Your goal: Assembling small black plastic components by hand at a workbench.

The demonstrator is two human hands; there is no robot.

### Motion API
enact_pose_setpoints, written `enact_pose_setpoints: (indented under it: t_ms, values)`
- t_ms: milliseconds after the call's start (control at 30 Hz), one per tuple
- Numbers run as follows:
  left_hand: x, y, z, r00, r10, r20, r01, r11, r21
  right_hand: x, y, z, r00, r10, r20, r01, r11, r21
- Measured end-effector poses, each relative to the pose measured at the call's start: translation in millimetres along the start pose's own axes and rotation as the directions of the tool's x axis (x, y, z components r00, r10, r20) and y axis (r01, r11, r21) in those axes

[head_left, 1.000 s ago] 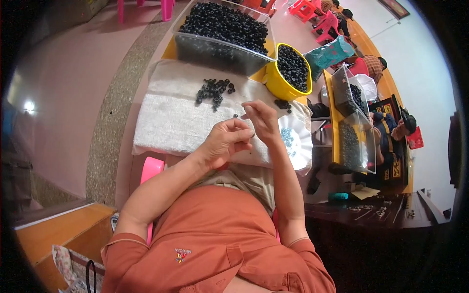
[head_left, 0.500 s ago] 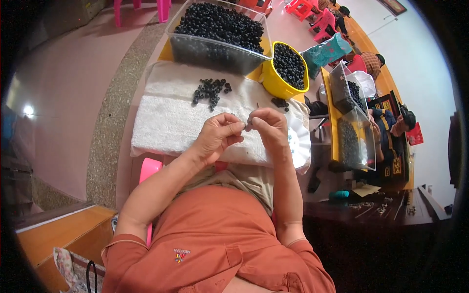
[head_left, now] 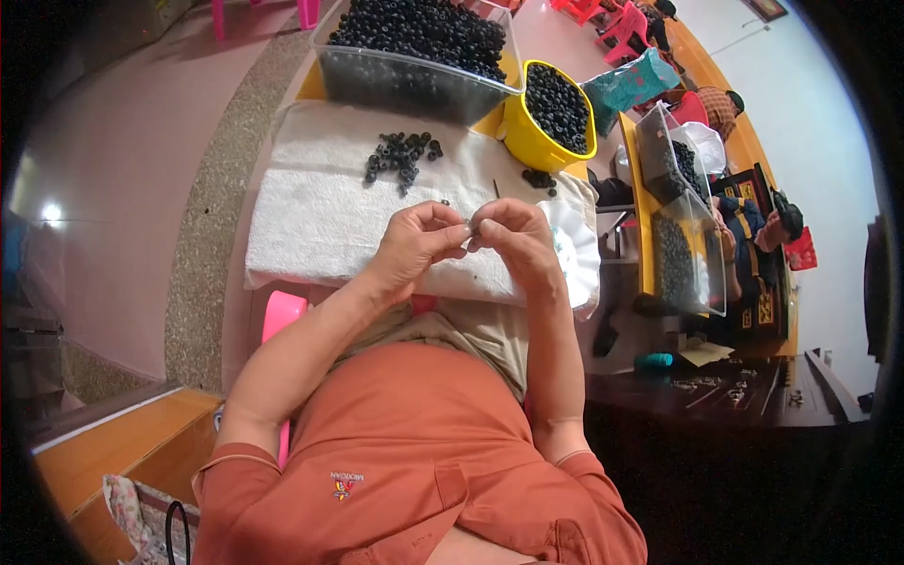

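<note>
My left hand (head_left: 419, 247) and my right hand (head_left: 516, 243) meet above a white cloth (head_left: 306, 226), thumbs and forefingers pinched together. Whatever small piece sits between the fingertips is mostly hidden and too small to name. Past my left hand lies a loose group of small black round pieces with holes (head_left: 403, 160). A smaller cluster of black pieces (head_left: 540, 179) rests beyond my right hand. A thin dark pointed stick (head_left: 496, 188) shows just above the right fingers, and a tiny piece (head_left: 445, 201) lies beyond the left fingertips. A scalloped white dish (head_left: 582, 254) is partly behind my right hand.
At the far side stand a large clear bin (head_left: 405, 89) and a yellow tub (head_left: 541, 153), both full of black pieces. Further right are more clear bins (head_left: 699, 282) on another table, with a person (head_left: 772, 231) beside it. A pink chair part (head_left: 284, 315) shows at left.
The whole view has shifted slightly, so the table and bins sit higher in the picture. Both hands stay pinched together, with a small change in finger angle.
</note>
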State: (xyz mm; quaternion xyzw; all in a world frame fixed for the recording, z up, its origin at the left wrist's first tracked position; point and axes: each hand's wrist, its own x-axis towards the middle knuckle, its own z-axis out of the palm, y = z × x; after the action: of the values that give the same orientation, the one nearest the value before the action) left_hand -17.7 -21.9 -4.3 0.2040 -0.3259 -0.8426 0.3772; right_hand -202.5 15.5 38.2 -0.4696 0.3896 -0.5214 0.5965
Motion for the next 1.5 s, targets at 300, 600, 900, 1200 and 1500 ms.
enact_pose_setpoints:
  t_ms: [300,600,900,1200,1500]
  values:
    - [-0.3,0.0,0.1,1.000,0.001,0.016,-0.001,1.000,0.018,-2.2,2.2,-5.2,0.998,0.054,-0.014,-0.054,0.998,0.039]
    - [-1.4,0.0,0.1,0.998,0.003,0.067,-0.007,0.997,0.070,-3.3,2.4,-6.2,0.991,0.133,0.010,-0.133,0.991,-0.007]
    - [-3.5,-0.4,4.1,0.993,0.077,0.085,-0.091,0.981,0.173,-6.8,3.5,-12.1,0.976,0.213,0.050,-0.214,0.977,0.024]
    - [-1.3,-5.2,-0.5,0.995,0.084,0.056,-0.091,0.985,0.145,-4.2,14.8,-6.4,0.992,0.128,-0.006,-0.128,0.991,-0.027]
    - [0.5,1.9,-2.8,0.998,0.050,-0.032,-0.049,0.998,0.027,-4.7,26.7,13.7,0.974,-0.209,-0.084,0.165,0.915,-0.368]
